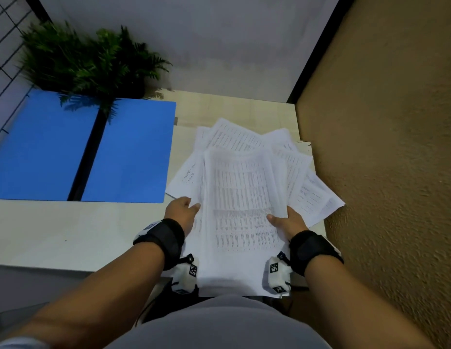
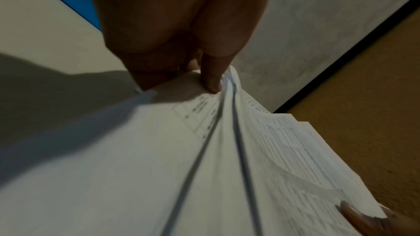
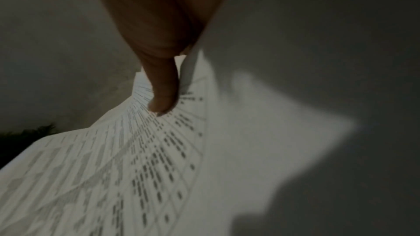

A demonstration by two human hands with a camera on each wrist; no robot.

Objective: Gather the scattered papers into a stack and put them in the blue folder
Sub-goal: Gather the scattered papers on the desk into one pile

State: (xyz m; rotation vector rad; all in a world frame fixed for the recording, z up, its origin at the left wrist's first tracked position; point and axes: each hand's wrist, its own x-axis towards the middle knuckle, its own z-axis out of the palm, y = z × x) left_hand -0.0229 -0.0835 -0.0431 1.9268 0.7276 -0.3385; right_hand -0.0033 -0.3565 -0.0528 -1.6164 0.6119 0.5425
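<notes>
A fanned bundle of white printed papers (image 1: 242, 197) lies at the right of the pale desk, its near end lifted toward me. My left hand (image 1: 184, 210) grips its left edge, thumb on top (image 2: 212, 80), fingers under the sheets. My right hand (image 1: 287, 220) pinches the right edge, thumb pressed on the printed top sheet (image 3: 163, 100). More sheets (image 1: 312, 195) splay out to the right and behind. The blue folder (image 1: 128, 152) lies open and flat at the left, with a dark spine (image 1: 88, 152) between its two halves.
A green fern plant (image 1: 88, 61) stands behind the folder and overhangs it. A brown textured wall (image 1: 383, 147) runs close along the desk's right edge. A grey wall closes the back. A wire grid (image 1: 7, 46) is at far left.
</notes>
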